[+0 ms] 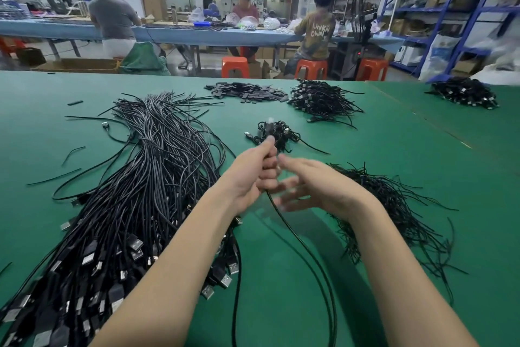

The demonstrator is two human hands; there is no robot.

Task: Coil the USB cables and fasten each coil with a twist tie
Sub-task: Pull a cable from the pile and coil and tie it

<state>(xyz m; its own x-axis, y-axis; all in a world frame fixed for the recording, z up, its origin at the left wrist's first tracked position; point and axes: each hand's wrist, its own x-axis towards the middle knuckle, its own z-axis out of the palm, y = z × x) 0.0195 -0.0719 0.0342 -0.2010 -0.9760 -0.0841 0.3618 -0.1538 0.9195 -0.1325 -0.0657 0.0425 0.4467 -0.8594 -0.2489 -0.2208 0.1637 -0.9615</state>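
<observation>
My left hand grips one black USB cable in its curled fingers above the green table. The cable hangs from the fist and loops down toward the lower edge of the view. My right hand is just right of the left one, blurred, with its fingers spread and nothing held in it that I can make out. A big bundle of loose USB cables lies at the left. A heap of thin black twist ties lies under my right forearm. A small pile of coiled cables sits just beyond my hands.
Farther back lie a heap of small flat black pieces and two more piles of coiled cables. A seam crosses the table at the right. Three people sit at a blue bench behind, with orange stools.
</observation>
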